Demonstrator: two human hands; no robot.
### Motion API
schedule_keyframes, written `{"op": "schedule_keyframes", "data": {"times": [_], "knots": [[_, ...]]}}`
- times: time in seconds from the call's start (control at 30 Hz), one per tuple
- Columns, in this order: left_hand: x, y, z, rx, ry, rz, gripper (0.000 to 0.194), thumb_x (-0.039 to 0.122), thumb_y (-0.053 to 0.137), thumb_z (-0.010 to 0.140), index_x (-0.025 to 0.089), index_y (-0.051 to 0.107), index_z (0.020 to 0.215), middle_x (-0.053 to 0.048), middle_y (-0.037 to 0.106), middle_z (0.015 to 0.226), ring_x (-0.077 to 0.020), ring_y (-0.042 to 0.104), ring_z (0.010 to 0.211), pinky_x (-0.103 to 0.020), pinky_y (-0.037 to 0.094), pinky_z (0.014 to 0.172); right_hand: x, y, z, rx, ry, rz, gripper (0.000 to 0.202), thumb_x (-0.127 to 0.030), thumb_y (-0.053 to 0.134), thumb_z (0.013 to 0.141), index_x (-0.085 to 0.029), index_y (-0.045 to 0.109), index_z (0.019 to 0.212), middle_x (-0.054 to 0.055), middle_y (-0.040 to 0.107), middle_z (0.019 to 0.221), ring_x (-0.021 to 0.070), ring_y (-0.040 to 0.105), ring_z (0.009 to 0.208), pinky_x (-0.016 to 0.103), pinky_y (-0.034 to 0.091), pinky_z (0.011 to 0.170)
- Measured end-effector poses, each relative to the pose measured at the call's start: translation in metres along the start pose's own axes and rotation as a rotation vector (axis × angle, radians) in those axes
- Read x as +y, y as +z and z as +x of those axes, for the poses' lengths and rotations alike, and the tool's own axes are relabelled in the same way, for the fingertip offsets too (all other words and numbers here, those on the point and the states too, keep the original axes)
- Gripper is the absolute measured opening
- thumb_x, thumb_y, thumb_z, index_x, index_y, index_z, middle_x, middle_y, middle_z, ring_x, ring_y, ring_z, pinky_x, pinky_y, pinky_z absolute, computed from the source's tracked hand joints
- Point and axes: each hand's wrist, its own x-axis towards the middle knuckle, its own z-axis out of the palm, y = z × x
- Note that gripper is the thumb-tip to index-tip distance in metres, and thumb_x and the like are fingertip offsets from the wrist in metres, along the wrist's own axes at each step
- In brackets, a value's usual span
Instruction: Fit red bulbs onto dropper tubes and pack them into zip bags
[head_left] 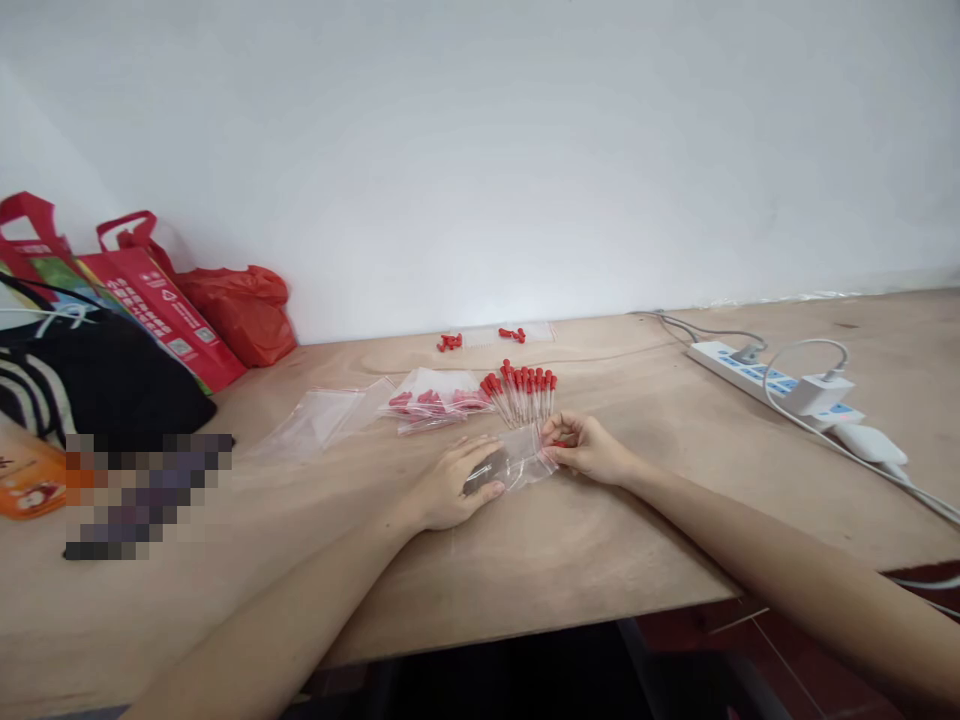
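Note:
A clear plastic zip bag (523,462) lies on the table between my hands. My left hand (455,487) holds its left end, thumb below and fingers above. At the bag's right end my right hand (589,452) is closed in a pinch; a bit of red shows between its fingertips, apparently the bulb of a dropper, mostly hidden. Just beyond the bag, several clear droppers with red bulbs (529,380) lie side by side. Left of them is a pile of clear bags with red-bulbed droppers inside (429,400).
Flat clear bags (326,420) lie at left of the pile. Near the wall are more red bulbs (450,342). A white power strip (750,375) with plugs and cables stands at right. Red bags (161,310), a black cloth bag (112,375) and a blurred-out object (154,495) occupy the left.

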Motion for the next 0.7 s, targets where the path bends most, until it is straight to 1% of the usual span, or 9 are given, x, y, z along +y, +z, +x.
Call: {"op": "schedule_keyframes", "data": {"times": [0.1,0.17,0.23,0.3,0.37,0.43,0.47,0.6,0.7], "knots": [[0.001,0.0,0.0,0.008,0.009,-0.008,0.048,0.038,0.046,0.08,0.019,0.04,0.124,-0.005,0.043,0.129,-0.0214,0.034,0.122,-0.04,0.027,0.102,-0.008,0.0,0.004,-0.103,0.104,0.054,0.034,-0.03,0.074,0.052,-0.015,0.049,0.07,-0.005,0.053,0.057,0.0053,0.047,0.044,0.019,0.039,0.041],[0.001,0.0,0.001,0.015,0.018,-0.017,0.047,0.037,0.046,0.08,0.02,0.04,0.124,-0.005,0.044,0.129,-0.0206,0.035,0.121,-0.039,0.028,0.102,-0.012,-0.001,0.004,-0.177,0.148,0.108,0.032,-0.031,0.073,0.054,-0.013,0.053,0.071,-0.003,0.057,0.059,0.0068,0.052,0.05,0.022,0.045,0.051],[0.001,0.0,0.001,0.016,0.022,-0.024,0.047,0.037,0.046,0.081,0.02,0.039,0.124,-0.004,0.044,0.129,-0.0202,0.035,0.121,-0.039,0.028,0.102,-0.014,-0.002,0.004,-0.196,0.174,0.15,0.033,-0.033,0.071,0.057,-0.012,0.055,0.077,-0.001,0.06,0.065,0.0083,0.057,0.056,0.023,0.047,0.057],[0.001,0.0,0.001,0.009,0.019,-0.027,0.046,0.036,0.045,0.081,0.02,0.039,0.124,-0.004,0.044,0.128,-0.0206,0.035,0.121,-0.039,0.027,0.102,-0.013,-0.002,0.003,-0.173,0.183,0.14,0.037,-0.036,0.07,0.058,-0.014,0.053,0.082,-0.001,0.06,0.067,0.0079,0.057,0.052,0.021,0.047,0.05],[0.0,0.0,0.001,0.003,0.015,-0.028,0.046,0.036,0.045,0.081,0.019,0.039,0.124,-0.005,0.044,0.128,-0.0209,0.034,0.122,-0.04,0.027,0.102,-0.011,0.001,0.003,-0.146,0.18,0.086,0.039,-0.041,0.067,0.061,-0.016,0.048,0.082,-0.003,0.059,0.061,0.0061,0.052,0.039,0.018,0.042,0.037],[0.0,0.001,0.001,0.009,0.016,-0.034,0.046,0.035,0.045,0.081,0.02,0.039,0.124,-0.005,0.043,0.129,-0.021,0.034,0.122,-0.04,0.027,0.102,-0.009,0.005,0.002,-0.127,0.169,0.041,0.039,-0.046,0.064,0.063,-0.017,0.045,0.081,-0.005,0.057,0.056,0.0053,0.048,0.033,0.016,0.037,0.032],[0.0,0.001,0.001,0.016,0.021,-0.039,0.045,0.034,0.045,0.081,0.02,0.039,0.124,-0.005,0.043,0.129,-0.0208,0.034,0.122,-0.04,0.027,0.102,-0.008,0.007,0.002,-0.12,0.161,0.039,0.039,-0.048,0.063,0.064,-0.017,0.044,0.08,-0.005,0.057,0.056,0.0058,0.05,0.034,0.016,0.038,0.033],[0.002,0.001,0.002,0.033,0.035,-0.052,0.043,0.033,0.044,0.082,0.02,0.041,0.123,-0.005,0.045,0.128,-0.0201,0.037,0.12,-0.039,0.029,0.101,-0.007,0.013,0.001,-0.085,0.034,0.15,0.04,-0.049,0.064,0.062,-0.018,0.044,0.078,-0.002,0.061,0.068,0.0089,0.059,0.057,0.023,0.049,0.055],[0.003,-0.001,0.002,0.027,0.033,-0.055,0.043,0.032,0.045,0.081,0.019,0.041,0.123,-0.006,0.045,0.127,-0.0205,0.038,0.119,-0.039,0.031,0.099,-0.004,0.013,0.002,-0.063,-0.072,0.17,0.037,-0.045,0.066,0.061,-0.018,0.044,0.074,-0.003,0.059,0.06,0.0077,0.056,0.056,0.022,0.046,0.057]]}}
